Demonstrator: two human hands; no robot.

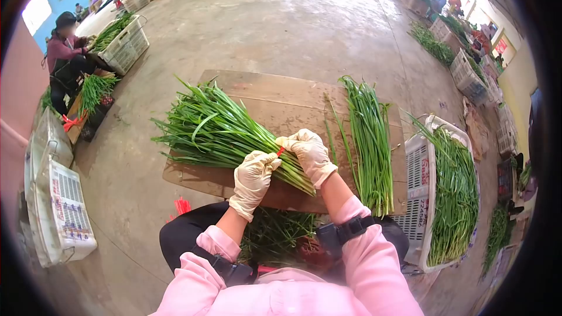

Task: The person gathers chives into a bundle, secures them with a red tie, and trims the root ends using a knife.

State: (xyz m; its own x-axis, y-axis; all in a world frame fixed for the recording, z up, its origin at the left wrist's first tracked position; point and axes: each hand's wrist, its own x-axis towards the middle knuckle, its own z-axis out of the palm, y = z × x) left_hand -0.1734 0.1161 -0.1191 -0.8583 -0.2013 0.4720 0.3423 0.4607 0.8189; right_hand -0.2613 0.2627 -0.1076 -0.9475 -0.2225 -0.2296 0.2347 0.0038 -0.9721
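Observation:
A large bunch of green chives (219, 126) lies slantwise on a brown cardboard sheet (263, 85), leaves to the upper left and pale stems toward me. A short red tie (280, 151) shows at the stem end. My left hand (253, 180), in a cream glove, pinches at the tie from the near side. From the other side my right hand (308, 153), gloved alike, closes its fingers at the tie's upper end. Right of the hands, a second, looser pile of chives (370, 140) rests on the cardboard.
At my right stands a white crate (417, 199) full of chives. Stacked white crates (64, 205) are at my left. Red ties (182, 205) lie by my left knee. Another person (65, 52) sits at the upper left beside a filled crate (126, 47). More crates line the right wall.

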